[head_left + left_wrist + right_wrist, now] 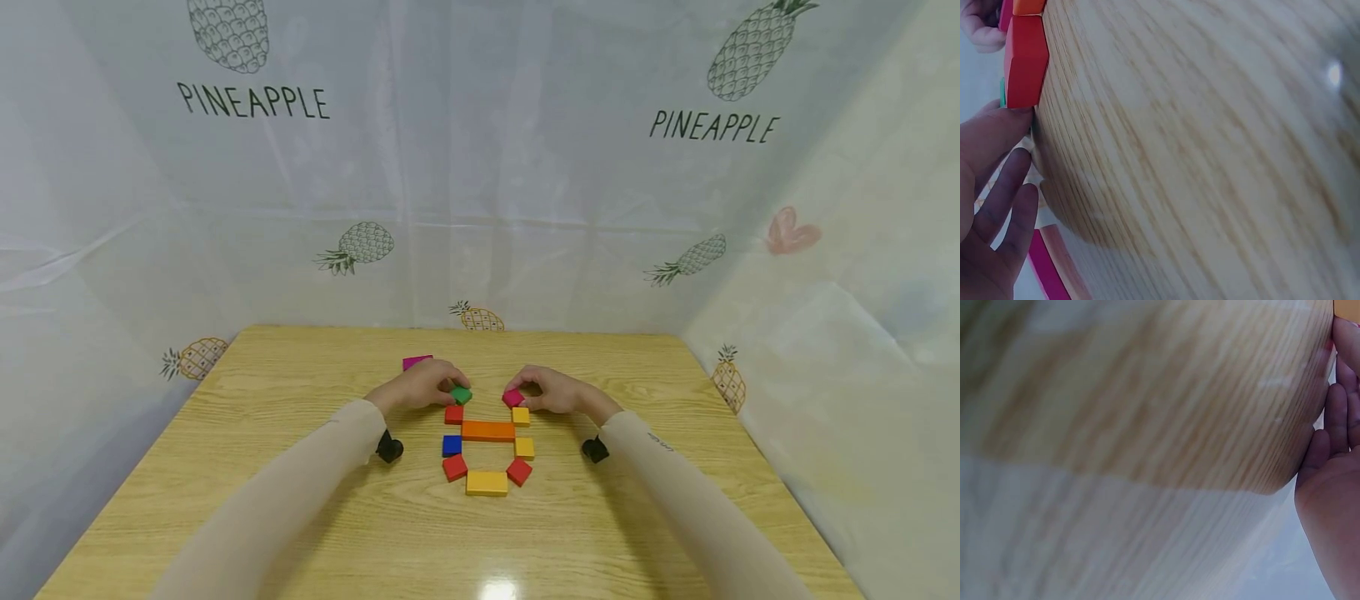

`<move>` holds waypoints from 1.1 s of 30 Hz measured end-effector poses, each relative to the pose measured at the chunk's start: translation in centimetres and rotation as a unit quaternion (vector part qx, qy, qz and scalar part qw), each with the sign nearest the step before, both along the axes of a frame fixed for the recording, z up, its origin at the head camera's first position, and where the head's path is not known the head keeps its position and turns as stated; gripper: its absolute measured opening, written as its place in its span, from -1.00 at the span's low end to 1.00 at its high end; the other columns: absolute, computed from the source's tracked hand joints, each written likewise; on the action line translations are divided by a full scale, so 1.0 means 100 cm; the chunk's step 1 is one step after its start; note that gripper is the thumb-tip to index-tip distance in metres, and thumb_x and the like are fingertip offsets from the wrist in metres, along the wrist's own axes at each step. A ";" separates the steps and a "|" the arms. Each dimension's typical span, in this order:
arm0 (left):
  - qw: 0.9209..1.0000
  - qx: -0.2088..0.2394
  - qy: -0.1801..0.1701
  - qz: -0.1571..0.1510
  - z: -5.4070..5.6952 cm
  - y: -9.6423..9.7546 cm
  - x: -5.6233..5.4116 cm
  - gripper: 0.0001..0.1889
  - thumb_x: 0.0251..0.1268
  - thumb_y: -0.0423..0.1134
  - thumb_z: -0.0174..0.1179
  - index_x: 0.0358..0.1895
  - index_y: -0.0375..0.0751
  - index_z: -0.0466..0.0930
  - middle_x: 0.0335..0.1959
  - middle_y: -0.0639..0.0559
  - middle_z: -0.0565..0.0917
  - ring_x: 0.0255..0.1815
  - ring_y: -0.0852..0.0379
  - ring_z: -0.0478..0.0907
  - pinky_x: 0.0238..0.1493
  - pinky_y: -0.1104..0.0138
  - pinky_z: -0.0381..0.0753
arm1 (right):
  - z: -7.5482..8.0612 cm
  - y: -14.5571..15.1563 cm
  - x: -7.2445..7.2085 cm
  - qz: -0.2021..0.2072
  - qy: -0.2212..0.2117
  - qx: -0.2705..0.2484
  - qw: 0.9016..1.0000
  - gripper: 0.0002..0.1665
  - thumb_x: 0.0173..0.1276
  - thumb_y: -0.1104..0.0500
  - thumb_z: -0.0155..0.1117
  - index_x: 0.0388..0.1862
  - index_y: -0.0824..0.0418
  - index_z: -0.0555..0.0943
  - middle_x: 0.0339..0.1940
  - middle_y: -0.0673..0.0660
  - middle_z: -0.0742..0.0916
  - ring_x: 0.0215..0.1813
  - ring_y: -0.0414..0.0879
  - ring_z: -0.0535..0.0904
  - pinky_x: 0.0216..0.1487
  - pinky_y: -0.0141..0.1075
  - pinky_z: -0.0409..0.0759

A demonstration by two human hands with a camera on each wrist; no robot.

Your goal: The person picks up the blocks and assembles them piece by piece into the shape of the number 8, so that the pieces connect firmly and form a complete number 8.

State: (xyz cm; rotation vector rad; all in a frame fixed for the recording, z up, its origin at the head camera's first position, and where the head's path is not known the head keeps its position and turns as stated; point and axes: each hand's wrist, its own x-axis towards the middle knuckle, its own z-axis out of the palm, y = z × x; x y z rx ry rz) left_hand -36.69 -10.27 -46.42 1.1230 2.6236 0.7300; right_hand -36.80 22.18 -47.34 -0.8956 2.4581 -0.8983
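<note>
At the upper left of the block outline, my left hand [424,385] pinches a green block [461,395] between thumb and fingertips. Opposite it, my right hand [553,390] pinches a crimson-pink block [513,398]. Just below the green block lies a red block [454,415], also large in the left wrist view, beside the left thumb. A yellow block [521,417] sits under the right hand's fingertips. Between these two sides runs a long orange block [488,431]. In the right wrist view the right hand [1335,444] shows at the edge, with its pinched block mostly hidden.
Lower in the outline are a blue block [452,446], another yellow block [524,448], two tilted red blocks [455,467] and a wide yellow block [487,483]. A magenta block [417,362] lies behind the left hand. A pineapple-print sheet [480,167] hangs behind the wooden table [300,500].
</note>
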 end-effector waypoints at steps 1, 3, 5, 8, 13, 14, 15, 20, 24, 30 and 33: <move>1.000 -0.001 0.000 0.000 0.000 0.000 0.000 -0.69 0.46 -0.34 0.37 0.20 -0.16 0.74 0.10 -0.03 0.70 0.07 0.03 0.70 0.21 0.19 0.68 | 0.000 0.000 0.000 0.001 0.000 -0.001 1.000 -0.67 0.59 0.32 0.28 0.25 0.16 0.67 0.23 0.13 0.63 0.32 0.08 0.50 0.49 0.11 0.40; 1.000 0.000 -0.001 0.000 0.000 -0.001 0.000 -0.69 0.46 -0.33 0.37 0.21 -0.15 0.74 0.10 -0.03 0.70 0.07 0.03 0.70 0.22 0.19 0.68 | -0.001 -0.001 -0.001 0.004 0.000 -0.003 1.000 -0.67 0.59 0.32 0.27 0.26 0.16 0.67 0.23 0.13 0.63 0.32 0.08 0.50 0.49 0.11 0.40; 1.000 0.000 -0.003 0.001 0.000 -0.001 0.000 -0.69 0.46 -0.33 0.37 0.21 -0.15 0.74 0.10 -0.03 0.71 0.08 0.03 0.70 0.22 0.19 0.68 | 0.000 0.000 -0.001 0.006 0.000 -0.005 1.000 -0.68 0.59 0.32 0.27 0.26 0.17 0.67 0.22 0.13 0.63 0.31 0.08 0.50 0.48 0.12 0.40; 1.000 0.004 -0.008 0.002 0.000 -0.001 0.000 -0.69 0.45 -0.34 0.37 0.20 -0.14 0.74 0.10 -0.02 0.71 0.08 0.02 0.70 0.22 0.18 0.68 | 0.000 0.000 0.000 0.007 -0.002 -0.009 1.000 -0.68 0.59 0.31 0.28 0.25 0.18 0.67 0.21 0.13 0.63 0.30 0.07 0.51 0.48 0.12 0.41; 1.000 0.009 -0.011 -0.001 0.000 0.000 -0.001 -0.69 0.45 -0.35 0.37 0.20 -0.14 0.75 0.08 0.00 0.70 0.08 0.03 0.70 0.21 0.19 0.69 | 0.000 0.000 0.001 0.001 -0.004 -0.007 1.000 -0.68 0.58 0.32 0.28 0.25 0.18 0.67 0.20 0.12 0.63 0.29 0.06 0.51 0.47 0.10 0.41; 1.000 0.008 -0.010 -0.003 -0.001 0.000 -0.002 -0.69 0.45 -0.35 0.38 0.20 -0.14 0.75 0.07 0.00 0.70 0.08 0.03 0.70 0.21 0.20 0.69 | 0.000 0.000 0.001 0.001 -0.003 -0.006 1.000 -0.68 0.59 0.32 0.28 0.25 0.17 0.67 0.20 0.12 0.63 0.29 0.06 0.51 0.47 0.10 0.41; 1.000 0.007 -0.009 -0.005 -0.001 0.000 -0.002 -0.69 0.45 -0.35 0.37 0.20 -0.14 0.75 0.07 0.01 0.70 0.07 0.04 0.71 0.20 0.20 0.69 | 0.000 0.000 0.001 0.000 -0.003 -0.006 1.000 -0.68 0.59 0.32 0.28 0.25 0.17 0.67 0.20 0.12 0.63 0.29 0.05 0.51 0.47 0.10 0.41; 1.000 0.004 -0.003 -0.013 -0.003 0.000 -0.004 -0.69 0.45 -0.36 0.37 0.20 -0.13 0.75 0.07 0.02 0.70 0.07 0.05 0.71 0.19 0.21 0.70 | 0.001 -0.001 0.001 0.002 -0.001 -0.005 1.000 -0.69 0.59 0.29 0.28 0.25 0.18 0.67 0.20 0.12 0.63 0.28 0.05 0.51 0.47 0.10 0.41; 1.000 0.002 -0.001 -0.012 -0.003 0.000 -0.004 -0.69 0.44 -0.36 0.38 0.20 -0.12 0.75 0.08 0.01 0.71 0.08 0.04 0.71 0.20 0.20 0.69 | 0.001 0.000 0.001 0.002 -0.001 -0.003 1.000 -0.69 0.59 0.29 0.29 0.25 0.16 0.67 0.20 0.12 0.63 0.29 0.05 0.51 0.47 0.10 0.41; 1.000 0.009 -0.015 -0.012 -0.004 -0.001 -0.006 -0.66 0.44 -0.36 0.38 0.23 -0.12 0.74 0.14 0.00 0.72 0.09 0.04 0.72 0.21 0.20 0.69 | -0.001 0.001 -0.001 0.004 0.002 -0.003 1.000 -0.69 0.59 0.28 0.29 0.25 0.16 0.67 0.21 0.12 0.63 0.30 0.05 0.51 0.47 0.09 0.41; 1.000 0.014 -0.021 -0.012 -0.006 -0.002 -0.007 -0.65 0.44 -0.36 0.37 0.25 -0.14 0.72 0.17 0.00 0.72 0.10 0.04 0.73 0.20 0.20 0.69 | -0.002 0.001 -0.001 0.004 0.001 -0.005 1.000 -0.68 0.59 0.29 0.28 0.26 0.16 0.67 0.22 0.12 0.63 0.30 0.06 0.50 0.48 0.09 0.40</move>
